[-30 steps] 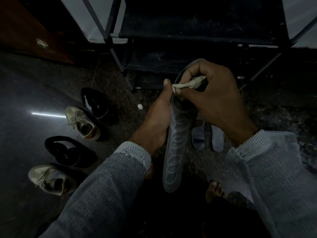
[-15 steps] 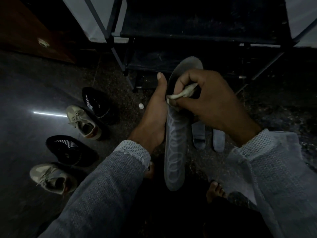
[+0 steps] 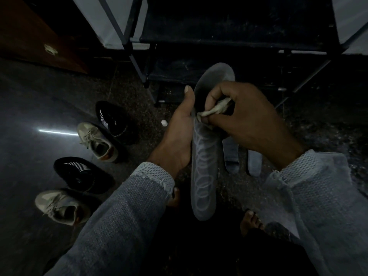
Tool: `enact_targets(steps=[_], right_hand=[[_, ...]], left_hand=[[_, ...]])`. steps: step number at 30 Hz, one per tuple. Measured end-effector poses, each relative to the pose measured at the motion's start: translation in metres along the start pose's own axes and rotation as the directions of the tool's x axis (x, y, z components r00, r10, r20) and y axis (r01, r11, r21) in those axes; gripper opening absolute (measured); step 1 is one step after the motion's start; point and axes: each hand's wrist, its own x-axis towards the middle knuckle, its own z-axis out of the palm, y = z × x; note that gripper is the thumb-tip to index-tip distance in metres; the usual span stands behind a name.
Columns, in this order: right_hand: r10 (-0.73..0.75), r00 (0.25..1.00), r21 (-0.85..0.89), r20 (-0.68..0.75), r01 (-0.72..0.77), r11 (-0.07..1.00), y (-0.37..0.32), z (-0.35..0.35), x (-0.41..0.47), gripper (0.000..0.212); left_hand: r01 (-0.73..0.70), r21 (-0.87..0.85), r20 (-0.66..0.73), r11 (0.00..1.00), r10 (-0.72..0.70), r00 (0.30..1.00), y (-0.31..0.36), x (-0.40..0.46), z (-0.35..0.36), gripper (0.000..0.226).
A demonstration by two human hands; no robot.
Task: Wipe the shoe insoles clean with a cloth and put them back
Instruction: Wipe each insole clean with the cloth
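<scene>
A long grey insole (image 3: 204, 176) with a ring pattern stands lengthwise in front of me, its far end up near the rack. My left hand (image 3: 177, 136) grips its left edge, thumb pointing up. My right hand (image 3: 245, 118) pinches a small pale cloth (image 3: 214, 110) and presses it on the insole's upper part. Two more grey insoles (image 3: 231, 156) (image 3: 254, 163) lie on the floor behind the held one, partly hidden by my right wrist.
Two black shoes (image 3: 113, 120) (image 3: 79, 174) and two beige sneakers (image 3: 97, 142) (image 3: 59, 208) stand on the dark floor at left. A dark metal shoe rack (image 3: 229, 36) rises ahead. A small white cap (image 3: 164, 122) lies on the floor. My bare toes (image 3: 251, 222) show below.
My right hand has slid the cloth down the insole toward me, leaving more of the insole's far end showing. The left hand keeps its hold.
</scene>
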Motion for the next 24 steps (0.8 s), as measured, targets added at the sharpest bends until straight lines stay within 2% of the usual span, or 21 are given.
enact_targets(steps=[3, 5, 7, 11, 13, 19, 21, 24], right_hand=[[0.019, 0.982, -0.051, -0.188, -0.029, 0.998, 0.005, 0.005, -0.001, 0.013], [0.013, 0.972, -0.081, -0.233, -0.033, 0.996, 0.007, 0.006, -0.001, 0.014], [0.015, 0.987, -0.066, -0.157, -0.026, 0.997, 0.006, 0.003, 0.000, 0.015], [-0.025, 0.996, 0.029, 0.086, 0.023, 0.999, -0.001, 0.000, 0.000, 0.014], [-0.030, 0.996, 0.032, 0.080, 0.027, 0.999, -0.001, 0.002, 0.001, 0.013], [0.036, 0.989, -0.068, -0.143, -0.047, 0.997, 0.011, 0.001, 0.000, 0.014], [0.034, 0.993, -0.083, -0.117, -0.044, 0.996, 0.010, 0.000, 0.000, 0.014], [0.010, 1.000, -0.041, 0.000, -0.010, 0.999, 0.005, 0.000, 0.000, 0.017]], left_hand=[[0.015, -0.008, 0.035, 1.000, -0.015, 0.999, -0.002, -0.001, 0.003, 0.062], [0.013, -0.009, 0.042, 1.000, -0.013, 0.999, -0.002, -0.002, 0.004, 0.061], [0.002, -0.023, 0.029, 1.000, -0.002, 1.000, -0.001, -0.003, 0.004, 0.062], [-0.019, -0.020, -0.004, 1.000, 0.019, 1.000, 0.002, 0.000, -0.002, 0.059], [-0.024, -0.019, -0.002, 1.000, 0.024, 1.000, 0.003, -0.001, -0.001, 0.059], [-0.032, 0.003, -0.010, 0.999, 0.032, 0.999, 0.002, 0.000, 0.003, 0.062], [-0.040, 0.001, -0.018, 0.999, 0.040, 0.999, 0.002, 0.000, 0.002, 0.062], [-0.065, -0.017, -0.017, 0.998, 0.065, 0.998, 0.003, -0.001, 0.001, 0.062]])
